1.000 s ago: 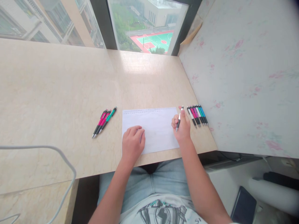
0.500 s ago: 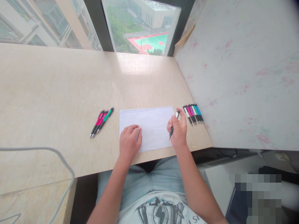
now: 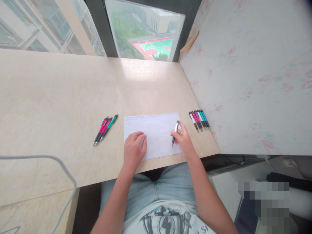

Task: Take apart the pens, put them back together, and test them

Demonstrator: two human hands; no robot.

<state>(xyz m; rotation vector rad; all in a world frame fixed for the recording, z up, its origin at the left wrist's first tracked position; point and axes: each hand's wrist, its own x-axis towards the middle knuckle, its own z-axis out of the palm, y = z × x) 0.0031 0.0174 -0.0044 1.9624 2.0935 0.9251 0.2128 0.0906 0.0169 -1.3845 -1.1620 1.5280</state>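
Observation:
A white sheet of paper (image 3: 156,131) lies near the front edge of a beige marble desk (image 3: 73,91), with faint lines of writing along its top. My left hand (image 3: 133,150) rests flat on the sheet's lower left part, fingers loosely curled. My right hand (image 3: 183,140) grips a white and black pen (image 3: 175,129) in a writing hold, its tip on the paper's right side. Three pens, pink and green (image 3: 104,129), lie left of the sheet. A row of several pens (image 3: 198,119) lies to its right.
A wall with pale floral paper (image 3: 243,78) closes the desk's right side. A window (image 3: 143,29) runs along the back. A thin grey wire loop (image 3: 60,162) curves over the lower left. My lap in jeans sits under the desk's front edge.
My right hand moved left from beside the pen row onto the paper's right side, turning the pen into a writing hold. My left hand stayed on the sheet.

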